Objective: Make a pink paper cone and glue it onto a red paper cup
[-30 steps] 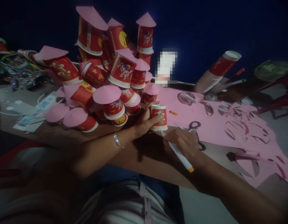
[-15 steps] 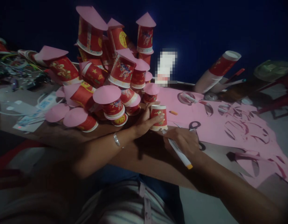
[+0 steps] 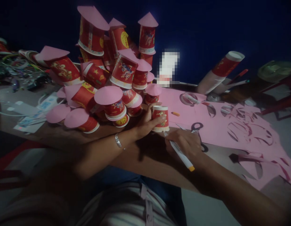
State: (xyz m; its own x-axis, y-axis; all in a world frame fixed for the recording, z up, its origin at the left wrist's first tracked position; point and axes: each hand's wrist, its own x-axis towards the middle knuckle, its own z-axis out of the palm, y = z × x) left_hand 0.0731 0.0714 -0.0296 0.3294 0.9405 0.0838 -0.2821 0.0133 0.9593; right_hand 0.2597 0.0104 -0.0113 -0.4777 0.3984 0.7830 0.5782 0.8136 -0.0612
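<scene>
My left hand (image 3: 149, 121) grips a red paper cup (image 3: 161, 114) with a printed figure, its thumb across the front. The cup is upside down, with its white rim at the bottom. In my right hand (image 3: 183, 141) is a white marker (image 3: 182, 156) with an orange end, held like a pen. The marker's tip is close to the cup's rim; whether it touches I cannot tell. An orange marker cap (image 3: 175, 114) lies on pink paper (image 3: 206, 125) beyond the cup. Black-handled scissors (image 3: 199, 135) lie partly behind my right hand.
Several red cups with pink cone tops (image 3: 108, 95) are piled at left and centre. A leaning stack of cups (image 3: 227, 66) stands at the back right. Pink paper scraps (image 3: 249, 125) cover the right side. A white power strip (image 3: 27, 108) with cables lies at far left.
Almost nothing differs. My right hand and the marker have shifted very slightly at the cup's lower rim; my left hand keeps its hold on the cup.
</scene>
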